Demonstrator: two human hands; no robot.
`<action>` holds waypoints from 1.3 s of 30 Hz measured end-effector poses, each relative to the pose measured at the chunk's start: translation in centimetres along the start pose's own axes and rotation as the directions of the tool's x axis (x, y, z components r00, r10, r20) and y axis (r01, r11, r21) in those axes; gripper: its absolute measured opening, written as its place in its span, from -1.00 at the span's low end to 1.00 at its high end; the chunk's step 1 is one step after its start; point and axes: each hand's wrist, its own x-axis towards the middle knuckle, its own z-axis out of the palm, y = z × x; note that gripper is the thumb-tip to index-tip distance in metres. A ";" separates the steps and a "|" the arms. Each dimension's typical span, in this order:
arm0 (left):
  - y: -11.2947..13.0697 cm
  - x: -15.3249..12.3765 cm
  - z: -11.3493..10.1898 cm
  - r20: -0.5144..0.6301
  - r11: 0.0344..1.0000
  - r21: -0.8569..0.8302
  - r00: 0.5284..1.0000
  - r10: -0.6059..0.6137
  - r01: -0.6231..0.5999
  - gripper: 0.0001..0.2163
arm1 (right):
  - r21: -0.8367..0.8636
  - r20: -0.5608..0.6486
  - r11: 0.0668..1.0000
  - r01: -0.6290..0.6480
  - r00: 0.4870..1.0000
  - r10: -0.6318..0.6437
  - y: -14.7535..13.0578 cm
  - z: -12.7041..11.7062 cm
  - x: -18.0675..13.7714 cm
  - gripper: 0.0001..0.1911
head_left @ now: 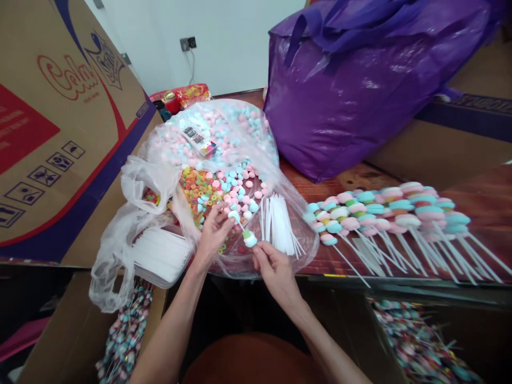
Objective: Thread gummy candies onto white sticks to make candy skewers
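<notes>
My left hand (216,229) pinches a pale blue and white marshmallow (234,216) at one end of a short visible length of white stick. On that stick, closer to me, are a green gummy ring (246,233) and a white and blue marshmallow (250,241). The thumb and fingertips of my right hand (276,266) close on this marshmallow's edge. Beyond both hands, loose pink and blue marshmallows (248,184) and colourful gummy rings (196,186) lie on clear plastic. A bundle of white sticks (279,224) lies to the right of them.
Finished-looking marshmallow skewers (404,208) are stacked at right. A tub of white sticks (162,253) stands at left, near a carton (80,133). Behind are a bag of marshmallows (240,120) and a purple bag (340,96). Below the table edge, boxes hold wrapped sweets (416,341).
</notes>
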 end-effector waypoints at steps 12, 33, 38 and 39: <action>-1.1 -1.1 -1.1 -0.061 1.000 0.013 0.998 -0.011 0.012 -0.66 | -0.035 0.035 0.999 0.013 0.999 -0.012 0.0 0.0 -0.4 -0.67; -2.0 -1.8 -1.7 0.079 0.781 0.551 0.950 0.302 -0.294 -0.74 | -0.258 0.045 0.966 0.023 0.999 -0.011 -1.4 -0.2 0.1 -0.66; -1.9 -2.5 -1.9 0.049 0.794 0.555 0.963 0.267 -0.248 -0.75 | -0.251 0.003 0.968 0.025 1.000 -0.025 -1.0 0.7 -0.1 -0.68; -1.9 -2.6 -1.9 0.044 0.802 0.548 0.966 0.256 -0.237 -0.75 | -0.252 -0.004 0.967 0.026 1.000 -0.028 -0.9 0.7 0.0 -0.68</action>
